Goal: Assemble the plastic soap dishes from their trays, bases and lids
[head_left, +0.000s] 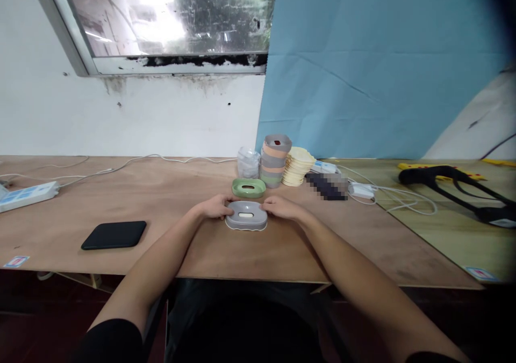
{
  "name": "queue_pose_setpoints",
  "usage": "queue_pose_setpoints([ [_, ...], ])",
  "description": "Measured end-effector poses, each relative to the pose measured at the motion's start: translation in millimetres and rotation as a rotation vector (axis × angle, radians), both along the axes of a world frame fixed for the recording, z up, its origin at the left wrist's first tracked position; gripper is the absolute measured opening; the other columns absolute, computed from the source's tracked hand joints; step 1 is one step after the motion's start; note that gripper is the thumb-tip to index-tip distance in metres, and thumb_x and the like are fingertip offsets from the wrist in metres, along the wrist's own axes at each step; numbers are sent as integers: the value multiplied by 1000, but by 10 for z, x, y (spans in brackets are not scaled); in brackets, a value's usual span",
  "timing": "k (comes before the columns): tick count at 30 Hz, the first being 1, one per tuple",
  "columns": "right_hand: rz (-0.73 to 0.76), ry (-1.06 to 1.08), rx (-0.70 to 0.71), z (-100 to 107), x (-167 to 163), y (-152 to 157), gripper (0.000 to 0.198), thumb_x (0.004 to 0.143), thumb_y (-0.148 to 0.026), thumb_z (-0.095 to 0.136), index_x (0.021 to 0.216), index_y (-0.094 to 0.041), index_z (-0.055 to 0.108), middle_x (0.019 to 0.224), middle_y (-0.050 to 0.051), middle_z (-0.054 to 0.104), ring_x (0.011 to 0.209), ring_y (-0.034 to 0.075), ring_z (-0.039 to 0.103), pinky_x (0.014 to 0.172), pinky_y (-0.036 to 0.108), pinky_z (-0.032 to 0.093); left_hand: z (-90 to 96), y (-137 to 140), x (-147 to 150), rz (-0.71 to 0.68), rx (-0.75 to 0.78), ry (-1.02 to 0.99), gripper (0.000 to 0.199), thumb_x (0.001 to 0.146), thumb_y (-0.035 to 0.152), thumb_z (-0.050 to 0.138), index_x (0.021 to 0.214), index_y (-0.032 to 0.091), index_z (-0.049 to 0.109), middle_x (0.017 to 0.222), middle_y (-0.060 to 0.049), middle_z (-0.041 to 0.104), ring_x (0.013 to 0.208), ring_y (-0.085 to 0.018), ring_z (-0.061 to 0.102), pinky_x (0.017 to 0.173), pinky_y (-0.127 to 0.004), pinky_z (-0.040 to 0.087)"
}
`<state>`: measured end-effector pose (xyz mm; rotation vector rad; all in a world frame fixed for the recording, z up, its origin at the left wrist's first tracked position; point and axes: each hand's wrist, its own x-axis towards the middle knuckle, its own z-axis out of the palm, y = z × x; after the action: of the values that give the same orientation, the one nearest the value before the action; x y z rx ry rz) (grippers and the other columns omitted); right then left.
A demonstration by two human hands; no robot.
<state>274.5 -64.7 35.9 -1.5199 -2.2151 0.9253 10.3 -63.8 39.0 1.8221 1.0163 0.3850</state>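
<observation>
A grey oval soap dish (242, 208) with a slot in its middle sits on the table in front of me, a thin cream scalloped rim showing beneath it. At its left end my left hand (217, 206) grips the edge, thumb on top. My right hand (278, 207) pinches the opposite end. Just behind lies a green soap dish (237, 192), touched by neither hand as far as I can see. Farther back rises a stack of grey, orange and green dishes (276, 161), beside a leaning stack of cream scalloped pieces (298, 167).
A clear plastic bag (248, 163) stands left of the stacks. A black flat case (114, 235) and a white power strip (30, 196) lie to the left. On the right are a white adapter (362, 191) with cables and a black strap-like frame (455, 191).
</observation>
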Motion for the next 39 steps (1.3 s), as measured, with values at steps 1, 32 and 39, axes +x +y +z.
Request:
queue_pose_setpoints([
  [1,-19,15,32,32,6,24,41,75,-52,54,56,-17,45,51,-5,40,49,8,35,48,22,23,10,-6,3,8,0,-3,63,69,14,61,130,15,51,73,0,63,44,-6,49,39,-16,38],
  [32,-150,19,951,552,-545,1048,15,86,-19,42,89,-17,57,90,8,61,86,20,54,77,32,42,-181,116,-34,8,41,-122,56,73,36,69,124,15,56,94,-8,66,59,-10,55,50,-21,43],
  [39,-189,506,737,534,-464,295,29,79,-46,60,86,-20,53,79,2,58,68,15,55,64,28,46,-126,188,-37,380,451,-276,52,82,44,59,121,10,58,89,-7,67,72,-14,58,69,-26,46],
])
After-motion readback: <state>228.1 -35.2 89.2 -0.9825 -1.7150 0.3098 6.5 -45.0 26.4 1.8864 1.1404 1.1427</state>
